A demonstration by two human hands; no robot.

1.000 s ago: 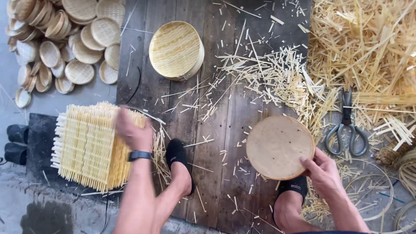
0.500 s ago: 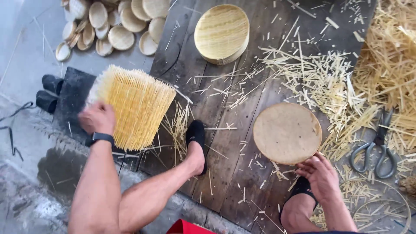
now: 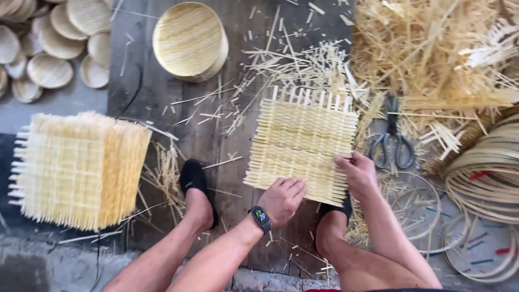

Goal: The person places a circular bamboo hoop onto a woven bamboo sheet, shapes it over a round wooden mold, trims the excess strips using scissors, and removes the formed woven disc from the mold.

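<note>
Both hands were on a square woven bamboo mat [image 3: 303,143] lying flat on the dark wooden boards [image 3: 173,108], right between the person's feet. The left hand [image 3: 282,199] pressed down on the near edge with its fingers curled onto the weave, and the right hand [image 3: 357,172] pinched the near right corner, thumb on top. So neither hand was open, both were holding the mat.

My guess is the mat was really light and a bit springy, stiff along the strips but floppy across them. The loose strip ends sticking out round the edges looked snappy and splintery, so I'd grab it by the woven body, not the fringe.

A tall stack of the same mats [image 3: 81,167] sat off to the left, well apart. A stack of round woven discs [image 3: 189,40] stood at the far end of the boards, scissors [image 3: 392,138] lay just beside the mat on the right, with bamboo hoops [image 3: 486,178] further right.

No packages, labels or signs anywhere that I could see
</note>
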